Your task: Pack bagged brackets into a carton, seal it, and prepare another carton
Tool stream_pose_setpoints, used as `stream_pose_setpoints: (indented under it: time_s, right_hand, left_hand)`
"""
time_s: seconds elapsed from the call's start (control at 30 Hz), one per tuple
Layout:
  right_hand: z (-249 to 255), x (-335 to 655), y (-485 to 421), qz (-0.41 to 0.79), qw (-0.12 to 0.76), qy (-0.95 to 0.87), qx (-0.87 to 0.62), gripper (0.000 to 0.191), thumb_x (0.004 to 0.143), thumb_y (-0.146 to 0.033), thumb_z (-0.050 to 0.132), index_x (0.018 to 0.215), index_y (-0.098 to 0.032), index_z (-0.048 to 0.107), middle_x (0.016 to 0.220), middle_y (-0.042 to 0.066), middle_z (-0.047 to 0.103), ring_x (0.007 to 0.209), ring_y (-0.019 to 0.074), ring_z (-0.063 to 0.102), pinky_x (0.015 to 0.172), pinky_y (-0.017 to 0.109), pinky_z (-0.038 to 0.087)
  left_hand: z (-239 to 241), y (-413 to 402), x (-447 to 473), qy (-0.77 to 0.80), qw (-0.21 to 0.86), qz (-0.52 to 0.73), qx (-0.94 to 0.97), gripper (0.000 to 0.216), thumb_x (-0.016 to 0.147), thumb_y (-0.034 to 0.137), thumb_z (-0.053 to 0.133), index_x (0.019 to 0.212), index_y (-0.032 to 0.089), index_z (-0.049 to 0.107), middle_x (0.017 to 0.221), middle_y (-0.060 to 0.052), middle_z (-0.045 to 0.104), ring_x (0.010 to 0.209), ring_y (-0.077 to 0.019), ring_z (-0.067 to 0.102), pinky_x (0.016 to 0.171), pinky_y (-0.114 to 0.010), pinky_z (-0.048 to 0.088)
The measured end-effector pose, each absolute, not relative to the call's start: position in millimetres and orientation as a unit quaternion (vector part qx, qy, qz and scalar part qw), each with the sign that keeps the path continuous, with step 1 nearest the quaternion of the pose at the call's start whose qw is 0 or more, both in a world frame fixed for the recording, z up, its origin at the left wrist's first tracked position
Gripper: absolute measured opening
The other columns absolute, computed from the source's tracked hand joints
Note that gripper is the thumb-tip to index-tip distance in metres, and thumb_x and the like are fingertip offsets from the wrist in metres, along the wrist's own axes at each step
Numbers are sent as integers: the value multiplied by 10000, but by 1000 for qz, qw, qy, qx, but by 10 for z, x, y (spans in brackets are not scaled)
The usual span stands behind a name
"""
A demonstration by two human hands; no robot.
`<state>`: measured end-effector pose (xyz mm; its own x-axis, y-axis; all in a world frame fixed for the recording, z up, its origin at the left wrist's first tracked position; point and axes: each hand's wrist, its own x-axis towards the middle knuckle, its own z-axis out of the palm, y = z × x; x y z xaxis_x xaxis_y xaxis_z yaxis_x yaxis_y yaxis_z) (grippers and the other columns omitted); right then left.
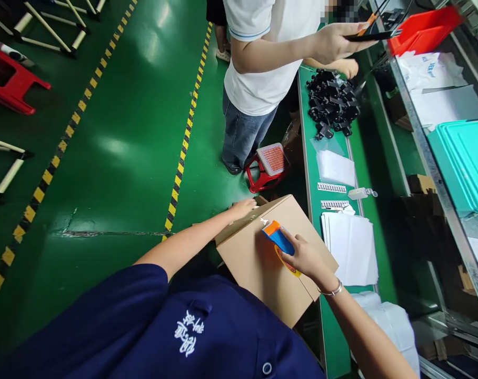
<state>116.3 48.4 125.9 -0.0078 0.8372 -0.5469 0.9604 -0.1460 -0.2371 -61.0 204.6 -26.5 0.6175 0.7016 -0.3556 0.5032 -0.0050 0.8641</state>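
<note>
A brown cardboard box (255,268) stands tilted in front of me. My right hand (304,255) is closed around the handle of a blue and orange tape dispenser (274,230). Its orange end rests close to the box's upper edge, where a shiny bit of clear tape (265,221) shows. A yellow and red round part (287,261) sits under the hand. My left hand (242,209) lies along the far left side of the box, fingers stretched out and touching it; the fingertips are small and partly hard to make out.
Right of the box runs a green workbench (334,310) with white sheets (351,247), a small bottle (361,193) and a pile of black parts (331,102). A person in a white shirt (258,79) stands ahead, beside a red stool (262,176). Turquoise bin (464,158) on the shelf.
</note>
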Motion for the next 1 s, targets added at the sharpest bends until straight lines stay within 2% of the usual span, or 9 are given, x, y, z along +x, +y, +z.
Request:
stream_pose_setpoints:
  time_s: [0.13, 0.27, 0.37, 0.53, 0.7, 0.77, 0.83, 0.9, 1.0]
  right_hand:
    - [1247, 1135, 538, -298, 101, 657, 685, 681, 886, -428, 527, 1503, -290, 275, 887, 45, 553, 699, 172, 581, 626, 249, 378]
    - [1262, 1252, 392, -307, 94, 673, 666, 742, 875, -439, 549, 1522, -307, 212, 853, 36, 532, 661, 162, 565, 590, 234, 359]
    - [1303, 1574, -125, -321, 109, 671, 660, 760, 858, -416, 564, 1523, -312, 210, 844, 28, 517, 641, 154, 554, 583, 231, 359]
    - [1326, 2086, -1280, -325, 187, 627, 683, 726, 848, -364, 530, 1515, -286, 256, 833, 27, 491, 626, 161, 546, 587, 247, 358]
    - [1221, 2175, -1596, -313, 170, 639, 682, 765, 830, -340, 539, 1522, -319, 214, 833, 21, 485, 626, 154, 532, 551, 233, 296]
    - [1201, 2176, -1578, -311, 166, 643, 679, 761, 828, -364, 550, 1517, -331, 229, 836, 24, 493, 609, 148, 516, 530, 234, 263]
    - [1199, 2177, -1573, -312, 173, 640, 680, 743, 826, -394, 561, 1506, -331, 269, 847, 35, 506, 601, 147, 503, 522, 241, 245]
    - [1201, 2187, -1597, -313, 177, 634, 685, 734, 820, -410, 573, 1496, -332, 300, 858, 45, 515, 596, 148, 495, 523, 247, 243]
    - [1196, 2249, -1687, -310, 143, 637, 691, 753, 807, -398, 593, 1497, -335, 299, 864, 45, 517, 596, 147, 488, 535, 250, 267]
  left_hand:
    - [-84, 1873, -474, 406, 521, 18, 751, 433, 967, 469, 394, 1305, 230, 522, 1267, -64, 636, 1137, -246, 604, 943, -344, 464]
    - [16, 1801, -496, 406, 469, -44, 783, 509, 974, 482, 297, 1423, 257, 382, 1339, -74, 591, 1187, -276, 580, 975, -391, 438]
    - [36, 1841, -511, 408, 436, -78, 798, 535, 973, 490, 247, 1459, 276, 322, 1371, -68, 565, 1218, -293, 555, 994, -421, 423]
    - [4, 1865, -505, 407, 396, -102, 817, 538, 975, 471, 200, 1469, 280, 297, 1388, -56, 550, 1232, -287, 546, 974, -408, 443]
    - [108, 1801, -480, 411, 340, -116, 838, 540, 980, 444, 188, 1469, 248, 305, 1394, -75, 543, 1243, -276, 537, 985, -408, 445]
    - [200, 1672, -348, 406, 278, -93, 866, 554, 971, 399, 251, 1480, 186, 292, 1481, -116, 436, 1341, -290, 430, 1066, -445, 373]
    - [260, 1437, -136, 338, 222, -57, 913, 580, 948, 347, 329, 1495, 161, 272, 1548, -124, 317, 1430, -289, 280, 1153, -475, 236]
    - [256, 1152, 90, 216, 212, -53, 952, 590, 930, 339, 390, 1500, 229, 284, 1565, -73, 292, 1457, -276, 211, 1189, -494, 120]
    - [162, 855, 288, 103, 243, -84, 961, 578, 927, 377, 422, 1490, 326, 298, 1568, -19, 285, 1456, -277, 213, 1186, -540, 44]
